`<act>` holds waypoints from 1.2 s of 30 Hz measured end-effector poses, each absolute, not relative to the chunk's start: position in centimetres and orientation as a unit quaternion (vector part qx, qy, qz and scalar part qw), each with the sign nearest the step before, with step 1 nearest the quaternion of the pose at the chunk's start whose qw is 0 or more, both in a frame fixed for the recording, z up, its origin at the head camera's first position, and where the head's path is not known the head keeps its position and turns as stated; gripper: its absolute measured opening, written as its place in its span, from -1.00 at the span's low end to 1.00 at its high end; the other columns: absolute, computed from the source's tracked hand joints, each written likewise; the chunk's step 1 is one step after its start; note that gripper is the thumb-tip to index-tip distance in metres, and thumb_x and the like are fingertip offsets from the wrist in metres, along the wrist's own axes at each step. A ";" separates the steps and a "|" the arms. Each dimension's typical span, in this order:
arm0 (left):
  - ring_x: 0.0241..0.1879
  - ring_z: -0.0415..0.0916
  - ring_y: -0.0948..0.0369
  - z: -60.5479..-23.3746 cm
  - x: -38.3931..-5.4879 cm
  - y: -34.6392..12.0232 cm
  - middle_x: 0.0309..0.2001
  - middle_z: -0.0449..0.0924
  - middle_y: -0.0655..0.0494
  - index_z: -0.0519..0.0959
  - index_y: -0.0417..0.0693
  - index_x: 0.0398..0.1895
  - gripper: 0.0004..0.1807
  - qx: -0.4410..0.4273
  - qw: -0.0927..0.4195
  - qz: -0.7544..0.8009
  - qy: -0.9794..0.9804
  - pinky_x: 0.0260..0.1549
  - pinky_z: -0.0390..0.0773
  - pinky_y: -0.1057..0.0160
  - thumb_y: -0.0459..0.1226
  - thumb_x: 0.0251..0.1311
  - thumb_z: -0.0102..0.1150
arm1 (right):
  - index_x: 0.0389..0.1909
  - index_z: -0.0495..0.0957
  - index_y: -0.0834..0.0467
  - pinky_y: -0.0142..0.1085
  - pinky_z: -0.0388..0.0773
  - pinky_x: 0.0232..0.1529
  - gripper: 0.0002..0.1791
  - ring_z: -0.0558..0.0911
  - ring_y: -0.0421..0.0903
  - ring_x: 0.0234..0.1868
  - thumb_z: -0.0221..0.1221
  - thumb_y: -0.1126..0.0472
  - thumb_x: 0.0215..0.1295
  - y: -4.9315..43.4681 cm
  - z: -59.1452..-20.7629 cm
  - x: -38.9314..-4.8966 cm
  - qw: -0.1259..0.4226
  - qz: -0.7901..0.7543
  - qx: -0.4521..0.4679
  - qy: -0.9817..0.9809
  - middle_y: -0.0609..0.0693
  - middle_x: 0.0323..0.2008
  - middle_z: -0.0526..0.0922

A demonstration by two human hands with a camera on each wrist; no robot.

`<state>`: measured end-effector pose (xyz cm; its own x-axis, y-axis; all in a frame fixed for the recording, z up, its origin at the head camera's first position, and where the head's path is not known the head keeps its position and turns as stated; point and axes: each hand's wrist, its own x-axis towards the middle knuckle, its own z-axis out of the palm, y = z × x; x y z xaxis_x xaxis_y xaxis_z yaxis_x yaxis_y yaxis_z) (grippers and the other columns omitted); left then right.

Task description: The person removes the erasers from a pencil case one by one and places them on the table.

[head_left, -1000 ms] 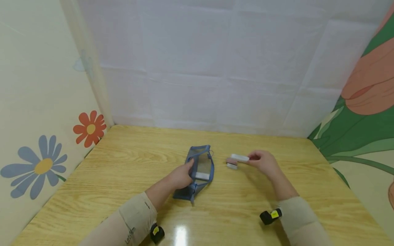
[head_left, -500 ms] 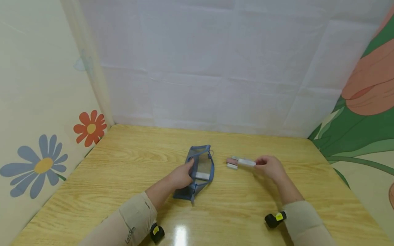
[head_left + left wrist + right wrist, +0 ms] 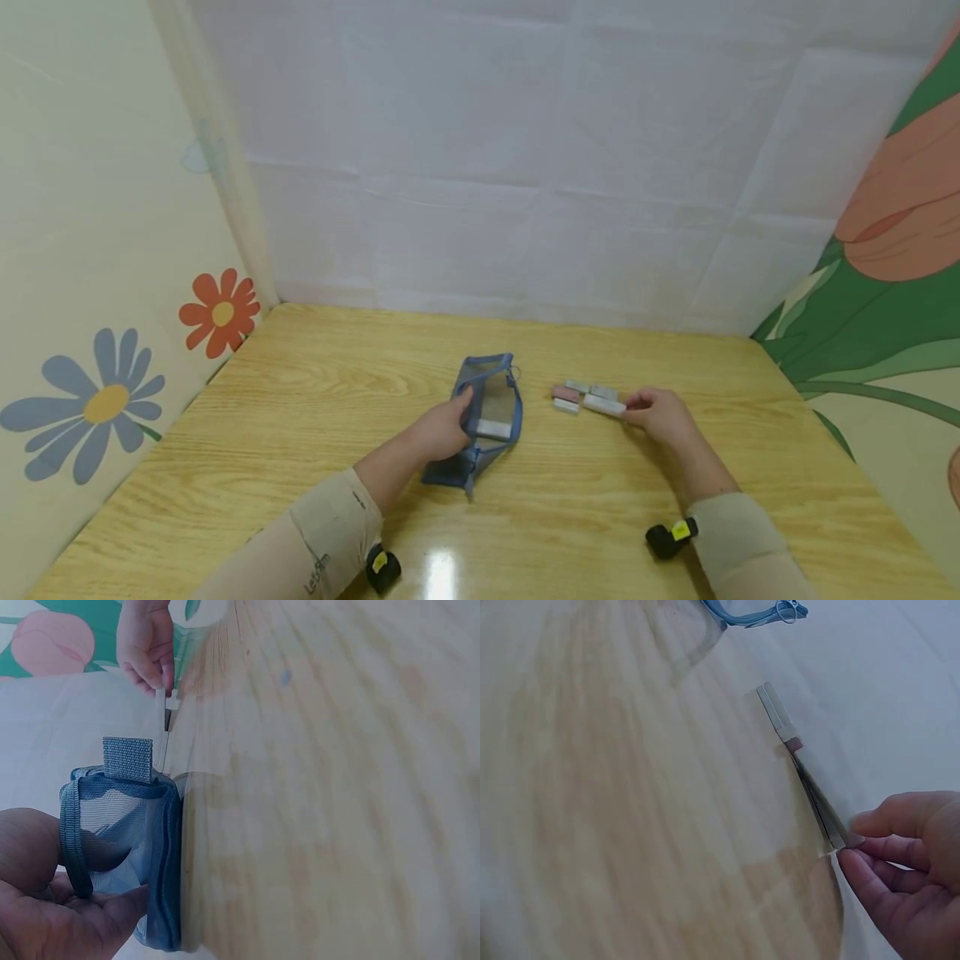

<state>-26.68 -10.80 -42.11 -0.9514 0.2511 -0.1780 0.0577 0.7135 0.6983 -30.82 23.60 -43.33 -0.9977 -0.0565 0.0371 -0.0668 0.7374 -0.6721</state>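
My left hand (image 3: 442,429) holds a blue mesh zip pouch (image 3: 516,417) on the table, thumb at its mouth. In the left wrist view the pouch (image 3: 166,862) stands open-mouthed between thumb and fingers. Inside it lies a whitish block (image 3: 493,430). To the right, my right hand (image 3: 662,414) pinches the end of a flat white block (image 3: 604,406), its far end low at the table beside a grey block (image 3: 603,392). Just left of these lie a pink block (image 3: 565,393), a pale green one (image 3: 577,386) and a short white one (image 3: 566,406).
The wooden table (image 3: 337,358) meets a white cloth backdrop (image 3: 465,167) at the back. Flower-printed walls flank it on both sides. A black wrist camera (image 3: 671,537) hangs at the right sleeve, another (image 3: 382,569) at the left.
My right hand has moved right and nearer with the white block, off the pink and green blocks. The grey block now shows behind it. My left hand and the pouch have stayed still.
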 end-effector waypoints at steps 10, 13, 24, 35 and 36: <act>-0.06 0.37 0.06 -42.1 -26.7 -10.8 0.28 0.23 -0.20 -0.03 -0.12 0.42 -0.09 0.079 0.135 0.372 0.915 -0.40 0.39 0.26 -0.54 -0.08 0.06 | -0.28 0.62 0.29 -0.30 0.38 -0.27 -0.76 0.50 -0.14 -0.35 0.28 0.24 0.03 23.9 -43.8 -31.0 0.002 0.371 0.038 -0.928 0.05 -0.36 0.65; -0.04 0.36 0.07 -42.1 -26.7 -10.8 0.29 0.22 -0.18 -0.03 -0.10 0.42 -0.09 0.074 0.139 0.373 0.914 -0.35 0.40 0.25 -0.53 -0.07 0.07 | -0.28 0.62 0.31 -0.31 0.37 -0.30 -0.75 0.49 -0.15 -0.37 0.28 0.25 0.02 23.7 -43.7 -30.9 -0.004 0.375 0.031 -0.927 0.05 -0.36 0.65; -0.01 0.34 0.06 -42.2 -26.7 -10.8 0.30 0.19 -0.19 -0.04 -0.11 0.42 -0.09 0.078 0.137 0.374 0.914 -0.34 0.40 0.24 -0.53 -0.07 0.08 | -0.25 0.61 0.33 -0.35 0.38 -0.33 -0.72 0.49 -0.18 -0.39 0.30 0.26 0.01 23.6 -44.0 -31.2 -0.010 0.387 0.026 -0.922 0.07 -0.37 0.65; -0.05 0.36 0.06 -42.2 -26.6 -10.8 0.28 0.23 -0.19 -0.03 -0.09 0.42 -0.09 0.074 0.135 0.367 0.917 -0.38 0.40 0.25 -0.53 -0.09 0.07 | -0.16 0.61 0.27 -0.28 0.33 -0.18 -0.64 0.50 -0.04 -0.18 0.27 0.12 0.07 24.0 -44.0 -31.5 -0.011 0.402 -0.010 -0.915 0.11 -0.20 0.63; -0.05 0.36 0.06 -42.1 -26.6 -10.8 0.28 0.23 -0.19 -0.03 -0.09 0.42 -0.09 0.074 0.135 0.366 0.918 -0.36 0.40 0.25 -0.53 -0.08 0.07 | -0.15 0.60 0.28 -0.28 0.34 -0.18 -0.63 0.50 -0.02 -0.18 0.25 0.11 0.09 23.9 -43.9 -31.5 -0.011 0.410 -0.016 -0.912 0.13 -0.19 0.63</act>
